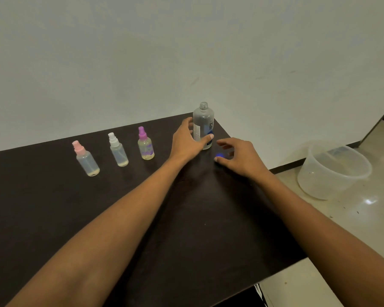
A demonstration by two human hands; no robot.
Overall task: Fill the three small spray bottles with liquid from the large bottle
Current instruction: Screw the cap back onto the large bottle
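The large clear bottle stands upright and uncapped near the far right corner of the dark table. My left hand wraps around its lower part, thumb across the front. My right hand hovers just right of it, fingers spread over a small blue cap lying on the table. Three small spray bottles stand in a row to the left: one with a pink top, one with a white top, one with a purple top. Each is capped and holds a little yellowish liquid at the bottom.
A translucent plastic bucket sits on the pale floor to the right of the table. A plain wall runs behind the table. The table's right edge lies close to my right hand.
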